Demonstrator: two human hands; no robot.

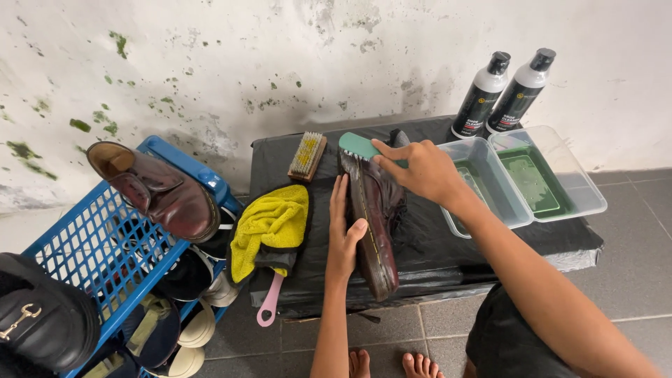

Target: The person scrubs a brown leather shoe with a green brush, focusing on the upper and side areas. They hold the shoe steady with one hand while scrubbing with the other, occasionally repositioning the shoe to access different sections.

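Item: dark brown leather shoe, lying on its side on a low table covered in black sheeting, sole edge with pale stitching facing left, toe toward the near table edge. Left hand: laid flat against the sole side of the shoe, fingers extended and together, thumb hooked over the edge, steadying rather than gripping. Right hand: fingers curled closed around a teal-backed brush, bristles down on the heel end of the shoe. Beside the left hand: a yellow cloth folded over a dark one, with a pink handle protruding beneath it toward the table's front edge. Behind the cloth: a wooden-backed brush, bristles up. Right of the shoe: two clear plastic tubs side by side, greenish inside. Behind them against the stained wall: two black-and-white bottles, upright, caps on. Left of the table: a blue plastic crate holding several shoes, a second brown leather shoe resting on top, a black loafer at the near corner. Bare feet visible on the grey tile floor.
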